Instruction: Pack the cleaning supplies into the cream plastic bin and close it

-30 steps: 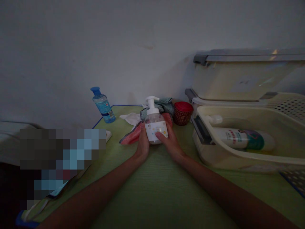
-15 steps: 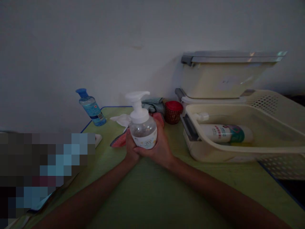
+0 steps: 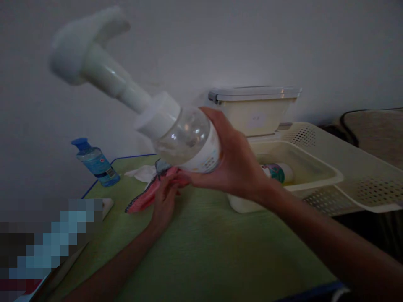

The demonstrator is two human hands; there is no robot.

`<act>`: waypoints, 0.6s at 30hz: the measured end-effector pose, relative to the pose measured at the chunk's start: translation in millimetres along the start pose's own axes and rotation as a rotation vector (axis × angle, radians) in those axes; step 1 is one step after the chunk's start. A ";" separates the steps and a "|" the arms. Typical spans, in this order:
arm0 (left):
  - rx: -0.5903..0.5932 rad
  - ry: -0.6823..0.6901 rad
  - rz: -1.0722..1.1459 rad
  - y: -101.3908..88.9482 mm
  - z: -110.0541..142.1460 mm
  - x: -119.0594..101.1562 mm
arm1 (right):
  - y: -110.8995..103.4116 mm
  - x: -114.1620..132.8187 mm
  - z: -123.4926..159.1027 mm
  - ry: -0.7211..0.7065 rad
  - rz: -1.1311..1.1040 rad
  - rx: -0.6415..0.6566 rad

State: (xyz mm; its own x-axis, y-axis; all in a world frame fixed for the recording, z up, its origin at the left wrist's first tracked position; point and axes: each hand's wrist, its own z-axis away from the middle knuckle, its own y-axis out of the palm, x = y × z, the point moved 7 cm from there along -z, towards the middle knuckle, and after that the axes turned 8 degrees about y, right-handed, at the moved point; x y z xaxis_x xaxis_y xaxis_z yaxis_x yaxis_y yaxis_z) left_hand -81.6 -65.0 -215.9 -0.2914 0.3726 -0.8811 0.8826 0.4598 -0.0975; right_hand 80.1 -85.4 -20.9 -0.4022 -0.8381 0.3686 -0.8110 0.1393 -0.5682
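Note:
My right hand [image 3: 233,163] is closed around a clear, round pump bottle [image 3: 185,144] with a white label. The bottle is held up close to the camera, tilted so its white pump head [image 3: 88,50] leans to the upper left. Below and left of it, my left hand [image 3: 165,199] is at a red cloth [image 3: 146,195] with a checked edge, its fingers bent onto the fabric. The bottle and right hand hide part of the cloth. A white crumpled cloth or tissue [image 3: 143,173] lies just behind.
A blue bottle [image 3: 99,165] stands at the table's left edge. On the right, a cream basin [image 3: 311,180] holds a white and green bottle [image 3: 277,173]. Behind it is a lidded storage box [image 3: 255,113], with a perforated basket [image 3: 343,155] beside it. The tabletop [image 3: 201,251] is green.
My left hand has left the pump bottle and moved to the red cloth. My right hand has raised the bottle towards the camera and tipped it left. The view has shifted right.

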 end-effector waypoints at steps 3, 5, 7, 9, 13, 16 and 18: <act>0.049 -0.038 0.000 5.0 -2.6 2.1 | -41.2 -28.3 -5.7 -0.007 0.143 0.024; 0.079 -0.064 -0.004 6.9 -3.2 6.3 | -62.1 -57.9 -0.3 0.060 0.223 0.113; 0.103 -0.085 0.011 8.8 -3.1 9.5 | -78.2 -93.2 12.5 0.196 0.287 0.245; 0.114 -0.110 0.028 10.0 -2.4 11.0 | -90.0 -123.5 30.6 0.296 0.325 0.386; 0.110 -0.086 0.000 9.4 0.3 6.4 | -99.1 -159.6 64.6 0.381 0.296 0.621; 0.124 0.071 -0.086 10.1 1.2 -9.1 | -98.8 -169.6 75.1 0.391 0.269 0.659; 0.119 0.221 -0.132 12.6 -0.4 -28.8 | -95.0 -172.3 77.2 0.395 0.253 0.671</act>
State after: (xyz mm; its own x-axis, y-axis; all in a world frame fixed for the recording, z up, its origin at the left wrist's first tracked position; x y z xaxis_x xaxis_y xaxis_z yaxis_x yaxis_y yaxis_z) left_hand -62.3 -69.6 -191.5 -0.4683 0.4885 -0.7362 0.8650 0.4232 -0.2695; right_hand 259.3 5.0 -87.2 -0.7607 -0.5585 0.3308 -0.2992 -0.1505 -0.9423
